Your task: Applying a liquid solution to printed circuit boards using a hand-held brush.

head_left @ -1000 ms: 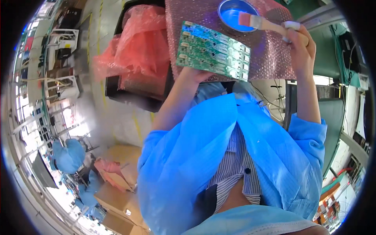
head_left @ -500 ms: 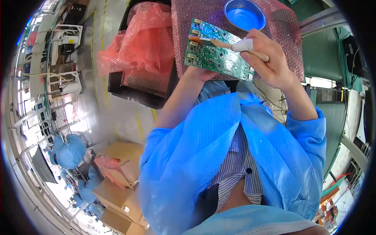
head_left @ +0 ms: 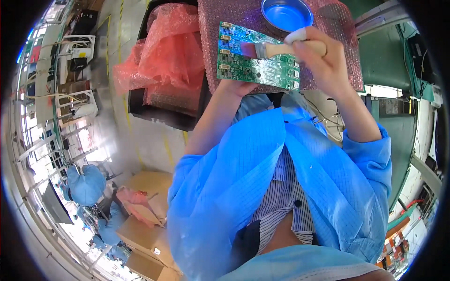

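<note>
Brush (head_left: 276, 50) in the head view sits by its wooden handle between the closed fingers of the right hand (head_left: 326, 63), bristles on or just above the green circuit board (head_left: 255, 75). The left hand (head_left: 238, 88) supports the board's near edge; its fingers are mostly hidden, their closure unclear. Below spreads pink bubble wrap (head_left: 239, 11), bearing a round metal dish (head_left: 287, 18) just beyond the board.

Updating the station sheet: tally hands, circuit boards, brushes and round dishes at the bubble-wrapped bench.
Hands: 2, left hand and right hand
Circuit boards: 1, green board
Brushes: 1, wooden-handled brush
Round dishes: 1, metal dish
Total: 5
</note>
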`<action>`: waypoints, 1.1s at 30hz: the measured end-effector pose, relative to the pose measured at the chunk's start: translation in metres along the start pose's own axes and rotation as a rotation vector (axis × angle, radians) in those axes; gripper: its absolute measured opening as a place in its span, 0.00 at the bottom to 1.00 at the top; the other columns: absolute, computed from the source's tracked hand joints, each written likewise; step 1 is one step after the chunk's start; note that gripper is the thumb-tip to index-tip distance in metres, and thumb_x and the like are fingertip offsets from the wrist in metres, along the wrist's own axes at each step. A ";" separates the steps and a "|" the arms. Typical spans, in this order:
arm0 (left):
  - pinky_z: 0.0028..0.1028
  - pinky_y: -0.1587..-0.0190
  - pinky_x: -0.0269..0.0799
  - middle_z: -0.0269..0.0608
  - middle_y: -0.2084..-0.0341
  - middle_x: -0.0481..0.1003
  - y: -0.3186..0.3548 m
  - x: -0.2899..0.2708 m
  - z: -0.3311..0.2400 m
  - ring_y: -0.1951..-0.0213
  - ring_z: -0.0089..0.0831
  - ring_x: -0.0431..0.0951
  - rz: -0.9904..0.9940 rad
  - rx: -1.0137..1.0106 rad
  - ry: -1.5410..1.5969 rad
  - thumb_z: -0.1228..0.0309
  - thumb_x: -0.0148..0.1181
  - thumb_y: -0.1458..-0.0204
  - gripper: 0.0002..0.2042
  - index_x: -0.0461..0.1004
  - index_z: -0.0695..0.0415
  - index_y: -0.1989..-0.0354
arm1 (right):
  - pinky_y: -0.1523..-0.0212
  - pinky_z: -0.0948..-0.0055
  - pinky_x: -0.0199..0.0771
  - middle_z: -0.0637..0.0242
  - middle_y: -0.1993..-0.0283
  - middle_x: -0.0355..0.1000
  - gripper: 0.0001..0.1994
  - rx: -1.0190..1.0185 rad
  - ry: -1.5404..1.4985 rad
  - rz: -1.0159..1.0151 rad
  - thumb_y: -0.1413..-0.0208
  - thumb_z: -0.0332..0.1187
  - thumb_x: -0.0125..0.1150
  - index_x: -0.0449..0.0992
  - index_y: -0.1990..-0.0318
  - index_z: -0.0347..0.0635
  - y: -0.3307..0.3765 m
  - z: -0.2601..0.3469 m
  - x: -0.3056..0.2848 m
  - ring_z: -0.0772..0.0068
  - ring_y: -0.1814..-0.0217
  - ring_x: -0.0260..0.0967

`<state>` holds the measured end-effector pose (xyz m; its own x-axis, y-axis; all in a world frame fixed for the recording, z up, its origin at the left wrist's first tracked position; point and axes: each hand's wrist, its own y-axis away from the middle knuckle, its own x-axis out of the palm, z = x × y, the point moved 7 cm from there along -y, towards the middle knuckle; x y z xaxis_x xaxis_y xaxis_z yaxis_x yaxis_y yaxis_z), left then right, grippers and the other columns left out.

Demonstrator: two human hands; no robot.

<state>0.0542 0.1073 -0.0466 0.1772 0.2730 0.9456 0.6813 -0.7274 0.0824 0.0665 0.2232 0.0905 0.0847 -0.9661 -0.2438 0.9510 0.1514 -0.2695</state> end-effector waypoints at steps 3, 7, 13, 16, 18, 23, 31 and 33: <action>0.36 0.54 0.67 0.44 0.57 0.68 0.002 -0.019 -0.001 0.57 0.36 0.70 -0.151 -0.011 -0.025 0.62 0.46 0.49 0.18 0.63 0.60 0.54 | 0.76 0.85 0.59 0.71 0.74 0.67 0.09 0.205 -0.241 -0.065 0.49 0.31 0.48 0.71 0.66 0.35 -0.004 -0.014 -0.012 0.86 0.75 0.60; 0.37 0.53 0.66 0.44 0.57 0.68 0.001 -0.022 -0.001 0.56 0.36 0.69 -0.076 0.018 -0.041 0.62 0.46 0.49 0.18 0.64 0.60 0.55 | 0.77 0.88 0.56 0.72 0.74 0.66 0.08 0.114 -0.302 -0.174 0.49 0.31 0.48 0.72 0.66 0.37 -0.006 -0.011 -0.009 0.88 0.76 0.59; 0.33 0.55 0.67 0.44 0.56 0.67 0.006 -0.022 -0.003 0.56 0.33 0.69 -0.146 0.032 -0.058 0.59 0.51 0.52 0.22 0.62 0.61 0.53 | 0.77 0.88 0.55 0.74 0.76 0.66 0.09 0.182 -0.211 0.000 0.51 0.31 0.48 0.72 0.67 0.38 0.001 -0.013 -0.005 0.89 0.76 0.57; 0.35 0.52 0.65 0.45 0.55 0.66 0.005 -0.025 -0.004 0.55 0.34 0.69 -0.086 0.040 -0.057 0.58 0.49 0.52 0.22 0.62 0.61 0.52 | 0.77 0.87 0.55 0.74 0.77 0.66 0.09 0.112 -0.329 -0.153 0.51 0.30 0.48 0.72 0.67 0.38 -0.001 -0.008 -0.012 0.89 0.77 0.57; 0.36 0.51 0.64 0.45 0.54 0.66 0.005 -0.024 -0.005 0.55 0.35 0.68 -0.030 0.036 -0.030 0.58 0.49 0.52 0.22 0.62 0.61 0.52 | 0.78 0.87 0.55 0.73 0.76 0.66 0.08 0.102 -0.264 -0.087 0.51 0.30 0.47 0.72 0.67 0.38 0.002 -0.007 -0.005 0.89 0.77 0.57; 0.39 0.51 0.63 0.46 0.53 0.65 0.015 -0.059 -0.012 0.52 0.37 0.66 -0.102 0.025 0.041 0.57 0.47 0.51 0.23 0.62 0.60 0.51 | 0.74 0.86 0.57 0.71 0.72 0.68 0.08 0.081 -0.156 -0.045 0.51 0.29 0.47 0.72 0.68 0.37 -0.001 -0.015 -0.023 0.88 0.74 0.57; 0.38 0.56 0.67 0.40 0.57 0.68 0.007 -0.025 -0.023 0.57 0.36 0.69 -0.058 0.115 0.083 0.52 0.37 0.48 0.21 0.65 0.54 0.54 | 0.72 0.86 0.57 0.71 0.71 0.68 0.08 0.051 -0.136 -0.023 0.51 0.30 0.47 0.72 0.66 0.37 0.000 -0.014 -0.020 0.88 0.73 0.58; 0.38 0.57 0.67 0.40 0.57 0.68 0.008 -0.015 -0.024 0.56 0.36 0.69 -0.022 0.133 0.174 0.52 0.37 0.48 0.22 0.65 0.54 0.54 | 0.71 0.86 0.58 0.70 0.69 0.67 0.08 0.031 -0.169 -0.081 0.50 0.29 0.47 0.71 0.66 0.37 0.000 -0.009 -0.025 0.87 0.72 0.59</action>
<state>0.0397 0.0817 -0.0528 0.0435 0.1671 0.9850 0.7737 -0.6294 0.0726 0.0615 0.2493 0.0881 0.0533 -0.9967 -0.0616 0.9654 0.0672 -0.2521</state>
